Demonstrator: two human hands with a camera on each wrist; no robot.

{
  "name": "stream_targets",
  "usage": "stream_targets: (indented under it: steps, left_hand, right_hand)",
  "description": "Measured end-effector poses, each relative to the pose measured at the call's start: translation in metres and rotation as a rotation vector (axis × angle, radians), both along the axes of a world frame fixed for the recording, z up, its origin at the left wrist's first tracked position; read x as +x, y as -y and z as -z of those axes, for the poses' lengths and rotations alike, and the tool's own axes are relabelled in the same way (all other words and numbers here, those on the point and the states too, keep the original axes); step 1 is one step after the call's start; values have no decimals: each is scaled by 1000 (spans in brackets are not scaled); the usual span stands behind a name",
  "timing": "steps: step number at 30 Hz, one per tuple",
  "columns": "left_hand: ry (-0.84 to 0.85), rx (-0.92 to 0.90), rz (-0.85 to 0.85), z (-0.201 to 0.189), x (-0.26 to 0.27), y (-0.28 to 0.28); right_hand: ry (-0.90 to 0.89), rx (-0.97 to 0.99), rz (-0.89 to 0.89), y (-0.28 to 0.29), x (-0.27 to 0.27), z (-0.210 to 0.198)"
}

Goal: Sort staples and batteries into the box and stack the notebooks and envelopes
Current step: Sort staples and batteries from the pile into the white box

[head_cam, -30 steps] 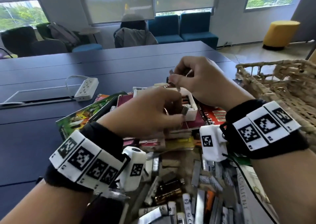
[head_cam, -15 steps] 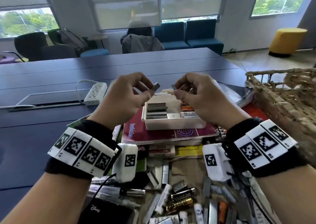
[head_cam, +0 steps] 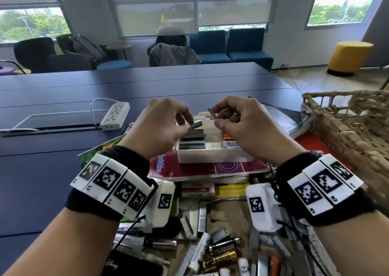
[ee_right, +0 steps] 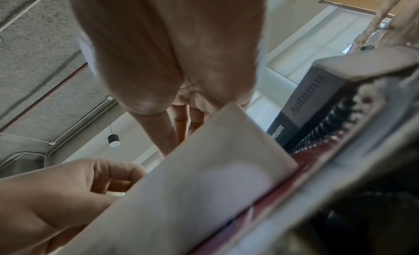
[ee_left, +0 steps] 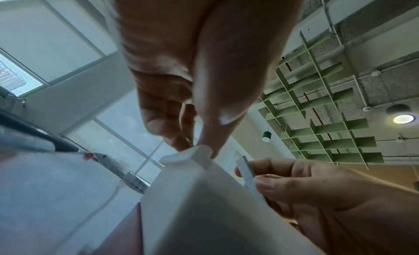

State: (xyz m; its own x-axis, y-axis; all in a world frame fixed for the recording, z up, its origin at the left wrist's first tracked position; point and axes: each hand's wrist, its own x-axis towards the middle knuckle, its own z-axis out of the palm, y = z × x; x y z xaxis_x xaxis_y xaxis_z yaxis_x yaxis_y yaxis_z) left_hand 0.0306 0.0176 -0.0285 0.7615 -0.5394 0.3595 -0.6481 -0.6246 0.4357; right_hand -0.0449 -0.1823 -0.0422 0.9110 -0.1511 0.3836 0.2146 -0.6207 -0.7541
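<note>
A white box (head_cam: 212,159) stands on a maroon notebook (head_cam: 189,168) atop a stack. Its left compartment holds grey staple strips (head_cam: 192,141) and its right one holds batteries (head_cam: 229,142). My left hand (head_cam: 190,124) pinches a staple strip (head_cam: 196,125) just above the left compartment. My right hand (head_cam: 215,117) pinches another strip (head_cam: 211,112) over the box's far edge; the left wrist view shows that strip (ee_left: 247,175) between its thumb and fingers. The box wall (ee_right: 204,169) fills the right wrist view and hides the fingertips.
Loose batteries (head_cam: 224,252) and staple strips (head_cam: 202,216) lie in a heap near me. A wicker basket (head_cam: 347,128) stands at the right, a black book (head_cam: 286,117) behind the box, and a power strip (head_cam: 114,115) to the left on the blue table (head_cam: 42,170).
My left hand came up out of the box with a staple strip, then lowered it to just above the left compartment. The right hand kept its strip and barely moved.
</note>
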Motion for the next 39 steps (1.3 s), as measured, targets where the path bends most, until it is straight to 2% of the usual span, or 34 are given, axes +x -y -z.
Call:
stream_targets:
  steps: [15, 33, 39]
  left_hand:
    - [35, 134, -69, 5, -5, 7]
    - [-31, 206, -70, -3, -18, 6]
    - [-32, 171, -65, -5, -14, 0]
  right_hand:
    - [-23, -8, -30, 2, 3, 5]
    - [-53, -3, -42, 4, 4, 6]
    - [-69, -12, -41, 2, 0, 1]
